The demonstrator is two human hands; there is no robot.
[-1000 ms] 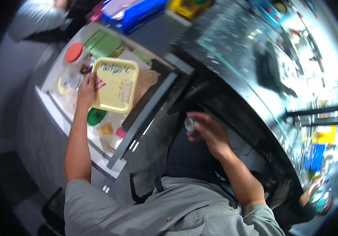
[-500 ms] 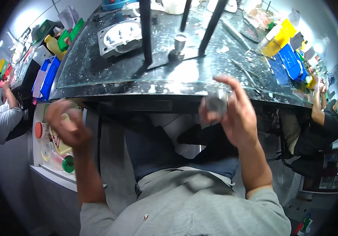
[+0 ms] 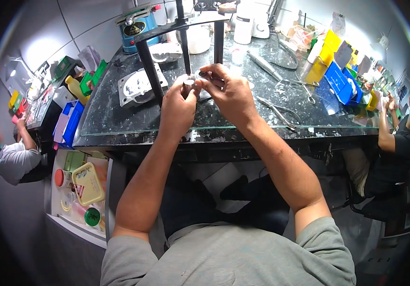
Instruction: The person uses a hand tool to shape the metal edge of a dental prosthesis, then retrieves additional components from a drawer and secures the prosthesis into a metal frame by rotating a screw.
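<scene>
Above the bench, my hands are brought close together in front of the legs of a black metal stand (image 3: 153,78). My left hand (image 3: 178,108) is closed, its thumb and fingers pinching a small shiny metal piece (image 3: 189,82). My right hand (image 3: 233,95) is closed at the other side, with a small dark round metal piece (image 3: 202,74) at its fingertips. Fingers cover most of both pieces; I cannot tell whether they are joined. A metal mould plate with a white insert (image 3: 137,85) lies left of the stand.
Pliers (image 3: 275,112) and a corded handpiece (image 3: 264,66) lie on the right of the black bench (image 3: 119,117). Blue bins (image 3: 341,82) stand beyond them. Left, an open drawer (image 3: 78,226) holds tubs and jars. A blue machine (image 3: 137,28) stands behind. People sit at both sides.
Both hands have risen from over my lap to the bench and come together at the stand. The grey metal piece earlier in my right hand is now mostly hidden. The view has shifted.
</scene>
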